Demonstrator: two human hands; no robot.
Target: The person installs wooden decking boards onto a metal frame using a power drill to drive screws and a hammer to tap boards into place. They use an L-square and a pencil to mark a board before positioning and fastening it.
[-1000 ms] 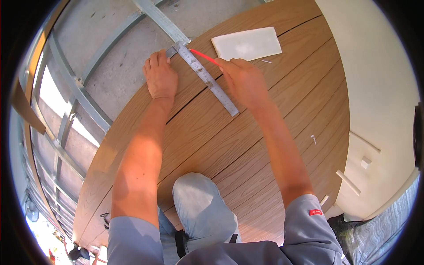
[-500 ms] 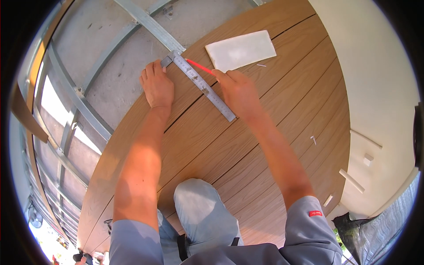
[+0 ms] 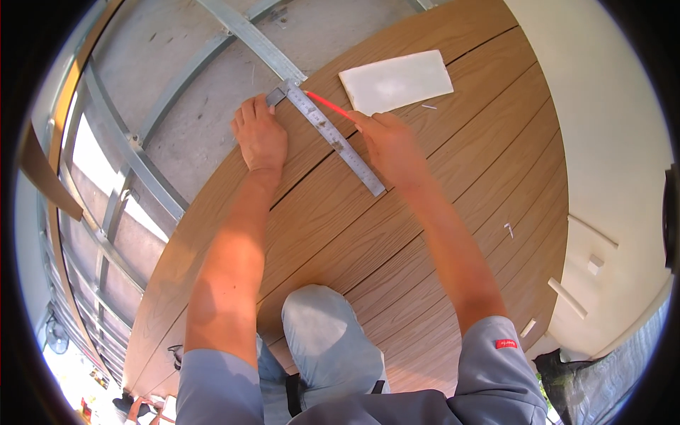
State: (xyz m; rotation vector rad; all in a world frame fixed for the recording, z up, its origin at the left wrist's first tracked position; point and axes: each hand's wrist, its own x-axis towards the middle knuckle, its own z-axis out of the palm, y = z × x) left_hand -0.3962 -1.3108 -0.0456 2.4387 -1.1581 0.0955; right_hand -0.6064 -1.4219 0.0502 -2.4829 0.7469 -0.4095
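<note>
A metal try square (image 3: 336, 138) lies across the brown wood-grain deck boards (image 3: 319, 234), its ruled blade slanting from the boards' far edge toward me. My left hand (image 3: 262, 138) is closed at the square's short stock, by the edge of the boards. In my right hand (image 3: 393, 145) is a red pencil (image 3: 330, 105), pinched between the fingers. Its tip comes down beside the blade's right side, close to the stock end. The right palm hovers or rests just right of the blade; which of these I cannot tell.
A white rectangular slab (image 3: 397, 80) lies on the boards beyond my right hand. Past the curved left edge, a metal frame (image 3: 152, 173) spans a concrete floor. Small white scraps (image 3: 508, 229) dot the boards. At right, a pale curved surface (image 3: 623, 163) holds light strips (image 3: 568, 297).
The whole scene has shifted slightly to the right in view. Both hands, the square and the pencil keep nearly the same places relative to each other.
</note>
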